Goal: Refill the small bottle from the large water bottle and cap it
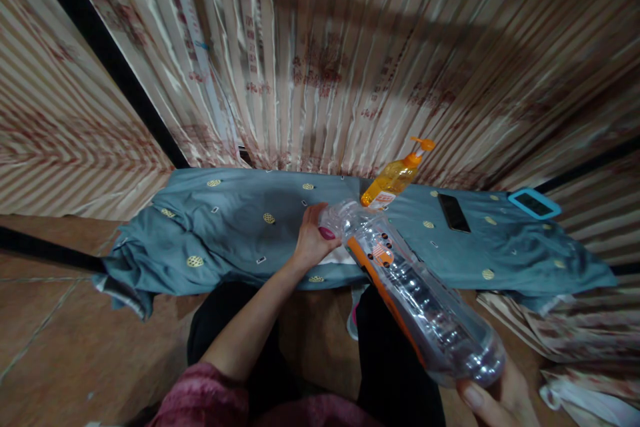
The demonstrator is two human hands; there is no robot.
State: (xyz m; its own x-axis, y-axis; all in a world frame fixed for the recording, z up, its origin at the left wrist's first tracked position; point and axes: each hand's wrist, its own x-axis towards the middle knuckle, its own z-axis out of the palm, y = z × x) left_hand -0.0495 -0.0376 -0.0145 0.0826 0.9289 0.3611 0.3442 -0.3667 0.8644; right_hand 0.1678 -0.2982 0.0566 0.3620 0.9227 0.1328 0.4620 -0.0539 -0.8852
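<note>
Two hands on one clear bottle: left hand pinching its mouth, right hand cupping its base.

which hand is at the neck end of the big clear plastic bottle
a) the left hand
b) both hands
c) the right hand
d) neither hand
a: the left hand sits at the neck end of the clear bottle over the blue cloth, while the right hand holds the bottle's base near the lower edge of the view.

Left hand reaches forward, fingers curled; right hand (low, near the body) grips.
</note>
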